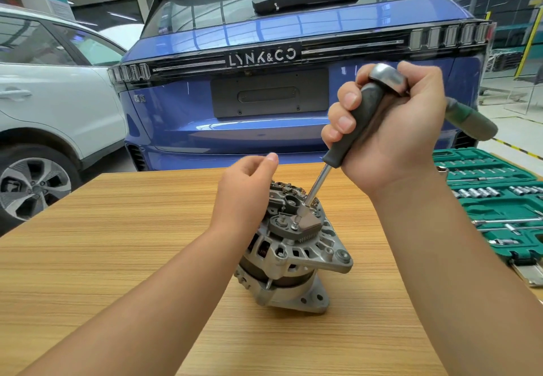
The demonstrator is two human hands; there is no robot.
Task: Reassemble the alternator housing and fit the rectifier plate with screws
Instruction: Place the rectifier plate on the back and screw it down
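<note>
Alternator (289, 255) stands mid-surface (117, 243), rectifier plate (293, 220) on top. Left hand (246, 187) rests against its far-left side, fingers loosely curled, grasping nothing visible. Above it, right hand (388, 128) clenched round the screwdriver (346, 146) — tip seated on a screw (294, 225). Advice: press down along the shaft, steady the housing — shaft leans. Socket set (499, 199) lies right of the alternator.

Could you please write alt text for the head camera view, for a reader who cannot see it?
A person's right hand grips a screwdriver with its tip on a screw atop an alternator standing on a wooden table. The left hand rests against the alternator's left side. A green socket set lies open at right, with a blue car behind.
</note>
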